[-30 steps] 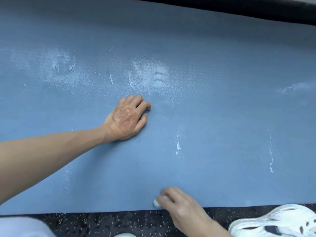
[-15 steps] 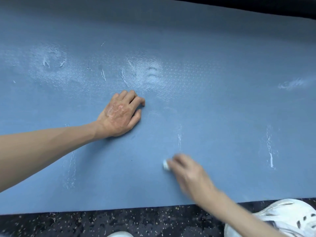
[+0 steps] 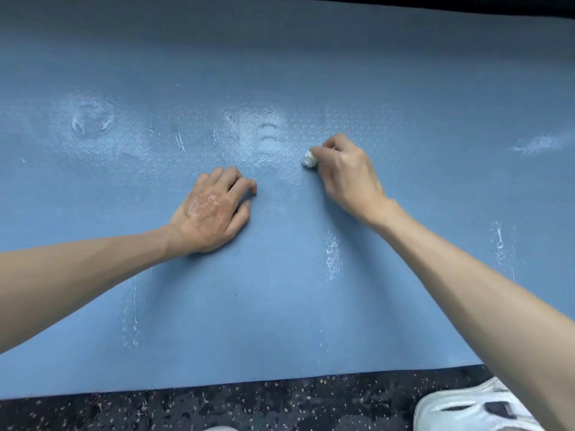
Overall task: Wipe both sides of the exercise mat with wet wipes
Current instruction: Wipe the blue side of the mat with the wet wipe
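The blue exercise mat (image 3: 404, 88) lies flat and fills most of the view, with wet shiny patches and white streaks on it. My right hand (image 3: 345, 175) is out over the middle of the mat and pinches a small balled white wet wipe (image 3: 309, 159) against the surface beside a wet patch. My left hand (image 3: 214, 209) rests palm down on the mat just left of it, fingers bent with the tips on the mat, holding nothing.
The mat's near edge (image 3: 217, 385) meets a dark speckled floor (image 3: 249, 409). A white shoe (image 3: 466, 409) sits on the floor at the lower right. A dark strip (image 3: 435, 4) runs along the mat's far edge.
My right hand has carried the wipe from the near edge of the mat away from me to the middle, up beside the left hand. The left hand has stayed pressed in place.
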`<state>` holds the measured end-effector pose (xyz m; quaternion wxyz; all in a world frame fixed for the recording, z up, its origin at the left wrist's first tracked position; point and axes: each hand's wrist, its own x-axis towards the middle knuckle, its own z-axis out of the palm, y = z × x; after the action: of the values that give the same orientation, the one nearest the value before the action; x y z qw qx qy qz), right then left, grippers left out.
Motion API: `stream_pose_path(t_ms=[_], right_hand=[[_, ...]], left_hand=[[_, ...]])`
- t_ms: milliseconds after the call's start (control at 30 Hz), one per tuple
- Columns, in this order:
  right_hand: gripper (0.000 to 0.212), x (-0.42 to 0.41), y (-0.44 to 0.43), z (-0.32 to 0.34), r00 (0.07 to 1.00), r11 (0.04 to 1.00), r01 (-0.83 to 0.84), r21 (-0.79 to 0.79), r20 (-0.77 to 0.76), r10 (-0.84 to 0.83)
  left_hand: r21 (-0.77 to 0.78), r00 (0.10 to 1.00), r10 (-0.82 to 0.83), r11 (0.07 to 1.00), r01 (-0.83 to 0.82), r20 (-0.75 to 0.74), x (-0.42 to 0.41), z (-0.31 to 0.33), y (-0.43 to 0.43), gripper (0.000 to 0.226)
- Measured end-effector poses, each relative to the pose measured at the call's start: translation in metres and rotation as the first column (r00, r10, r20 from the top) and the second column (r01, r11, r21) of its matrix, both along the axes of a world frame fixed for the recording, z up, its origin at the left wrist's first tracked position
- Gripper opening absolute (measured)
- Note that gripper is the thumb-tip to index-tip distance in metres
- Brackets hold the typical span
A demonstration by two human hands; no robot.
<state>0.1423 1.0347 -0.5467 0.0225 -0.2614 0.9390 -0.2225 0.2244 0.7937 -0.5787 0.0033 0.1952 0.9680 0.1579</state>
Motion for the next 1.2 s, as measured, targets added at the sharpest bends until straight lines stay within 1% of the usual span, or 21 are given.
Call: stream_pose_path(t_ms=[100,200,267,333,367,433,467,533,567,600,667,733,800,900,967,1000,1067,1100,1133,1167,1200], right_hand=[[0.036,0.024,0.011,-0.001,0.999,0.999,-0.039,0.018,-0.007,0.039],[0.021,0.108,0.041,0.003,0.967,0.98,-0.195,-0.026,0.163,0.196],[0.016,0.171,0.066,0.01,0.894,0.951,-0.307,-0.017,0.338,0.295],[0.019,0.209,0.086,0.018,0.801,0.901,-0.433,-0.036,0.443,0.403],[0.022,0.211,0.091,0.019,0.769,0.884,-0.465,-0.042,0.475,0.427],[0.027,0.18,0.082,0.016,0.8,0.862,-0.507,-0.025,0.36,0.481],[0.027,0.155,0.072,0.015,0.837,0.882,-0.47,-0.01,0.311,0.45],[0.033,0.097,0.051,0.005,0.918,0.928,-0.369,0.059,0.177,0.354],[0.038,0.064,0.037,0.004,0.959,0.957,-0.278,0.079,0.086,0.271],[0.041,0.037,0.027,0.004,0.987,0.986,-0.155,0.057,0.043,0.153],[0.042,0.001,0.019,0.004,0.999,1.0,-0.006,0.031,0.032,0.005],[0.041,-0.004,0.015,0.003,1.0,0.999,0.023,0.034,0.014,-0.023],[0.032,0.02,0.021,0.001,1.0,1.0,-0.013,0.028,0.019,0.012],[0.022,0.104,0.046,0.004,0.97,0.988,-0.154,-0.025,0.188,0.155],[0.021,0.157,0.06,0.011,0.88,0.952,-0.305,-0.014,0.377,0.288],[0.024,0.176,0.066,0.015,0.815,0.915,-0.401,-0.047,0.437,0.38],[0.026,0.197,0.08,0.018,0.715,0.826,-0.554,-0.11,0.446,0.539],[0.024,0.192,0.08,0.019,0.68,0.807,-0.574,-0.137,0.469,0.563],[0.022,0.18,0.076,0.02,0.682,0.801,-0.581,-0.144,0.452,0.575],[0.024,0.163,0.068,0.02,0.709,0.801,-0.588,-0.117,0.403,0.579],[0.032,0.145,0.062,0.013,0.762,0.83,-0.55,-0.087,0.354,0.542]], left_hand=[[0.008,1.0,0.003,1.0,-0.003,-0.009,0.0,0.0,0.0,0.023],[0.002,1.0,-0.003,1.0,0.003,-0.019,-0.001,0.001,0.0,0.023],[-0.005,1.0,-0.002,1.0,0.002,-0.024,-0.001,0.001,-0.001,0.022],[-0.012,1.0,-0.004,1.0,0.003,-0.026,0.0,0.001,-0.001,0.022],[-0.016,1.0,-0.005,1.0,0.005,-0.025,0.0,0.001,-0.001,0.022],[-0.017,1.0,-0.008,1.0,0.008,-0.02,0.0,0.001,0.0,0.023],[-0.015,1.0,-0.007,1.0,0.007,-0.013,-0.001,0.002,0.0,0.023],[-0.014,1.0,-0.002,1.0,0.002,-0.007,-0.001,0.002,0.0,0.023],[-0.015,1.0,0.0,1.0,0.0,-0.008,0.0,0.002,0.0,0.023],[-0.015,1.0,0.0,1.0,0.0,-0.009,0.0,0.002,0.0,0.022],[-0.016,1.0,-0.002,1.0,0.001,-0.005,0.0,0.002,0.001,0.023],[-0.014,1.0,0.0,1.0,0.0,-0.003,-0.001,0.002,0.001,0.023],[-0.017,1.0,0.0,1.0,0.0,-0.008,-0.001,0.002,0.001,0.023],[-0.021,1.0,-0.001,1.0,0.0,-0.009,-0.001,0.002,0.0,0.023],[-0.023,1.0,-0.002,1.0,0.002,-0.003,-0.001,0.003,0.0,0.024],[-0.025,1.0,-0.002,1.0,0.002,0.002,-0.002,0.002,0.0,0.024],[-0.029,1.0,-0.003,1.0,0.003,0.01,-0.002,0.002,0.0,0.024],[-0.029,1.0,-0.003,1.0,0.003,0.01,-0.001,0.002,0.0,0.024],[-0.027,1.0,-0.002,1.0,0.003,0.008,-0.001,0.002,0.0,0.023],[-0.023,1.0,-0.004,1.0,0.004,0.005,-0.001,0.002,0.0,0.023],[-0.02,1.0,-0.005,1.0,0.005,0.004,-0.001,0.002,0.0,0.023]])
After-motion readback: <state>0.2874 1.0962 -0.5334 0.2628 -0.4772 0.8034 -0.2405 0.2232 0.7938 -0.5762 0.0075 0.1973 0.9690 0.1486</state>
